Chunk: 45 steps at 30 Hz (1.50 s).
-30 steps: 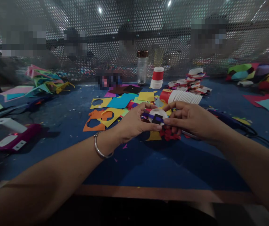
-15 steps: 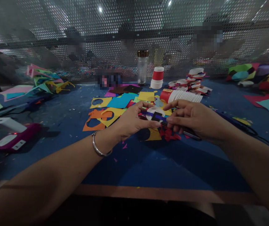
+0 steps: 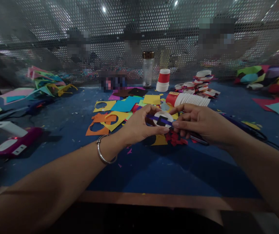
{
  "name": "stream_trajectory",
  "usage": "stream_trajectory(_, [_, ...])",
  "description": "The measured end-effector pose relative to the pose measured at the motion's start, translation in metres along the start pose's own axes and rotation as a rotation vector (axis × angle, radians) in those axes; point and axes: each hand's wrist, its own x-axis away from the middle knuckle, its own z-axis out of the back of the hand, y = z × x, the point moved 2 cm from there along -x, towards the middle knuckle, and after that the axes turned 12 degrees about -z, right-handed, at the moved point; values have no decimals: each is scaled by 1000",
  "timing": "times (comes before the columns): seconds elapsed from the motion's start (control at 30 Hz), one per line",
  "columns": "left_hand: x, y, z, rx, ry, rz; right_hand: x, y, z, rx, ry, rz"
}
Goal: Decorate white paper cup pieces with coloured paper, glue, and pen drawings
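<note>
Above the middle of the table, my left hand (image 3: 143, 123) is closed around the edge of what looks like a paper cup (image 3: 157, 121), its round white base turned up towards me. A black paper square (image 3: 162, 121) lies on that base, and a narrow purple-blue paper strip (image 3: 168, 123) runs across it. My right hand (image 3: 194, 123) pinches the strip's right end between thumb and fingers at the cup's rim. Red paper scraps (image 3: 176, 139) lie just below the hands. A dark object with a pale edge (image 3: 200, 139), partly hidden, lies under my right hand.
Behind the hands lie a toppled stack of cups (image 3: 190, 99), an upright stack (image 3: 163, 80), a glass bottle (image 3: 148, 70) and a pile of decorated cup pieces (image 3: 203, 85). Cut coloured paper (image 3: 123, 104) spreads leftward. A purple power strip (image 3: 17, 141) sits at left.
The cup base has tilted slightly and now shows more of its white face and black square. My left hand has shifted a little to the right; my right hand is almost unmoved.
</note>
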Motion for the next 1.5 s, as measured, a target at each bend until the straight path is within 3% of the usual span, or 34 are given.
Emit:
stream_trajectory(0.33, [-1,0,2,17,-6,-44,-1,0,2,25,-6,-1])
stream_trajectory(1.1, [1,2,0,-167,24,-89,-3,3,7,141,45,61])
stream_trajectory(1.33, [1,6,0,-149,-48,-125,-5,6,9,293,174,165])
stream_trajectory(1.5, [3,11,-3,-174,-123,-159,-6,6,4,218,65,166])
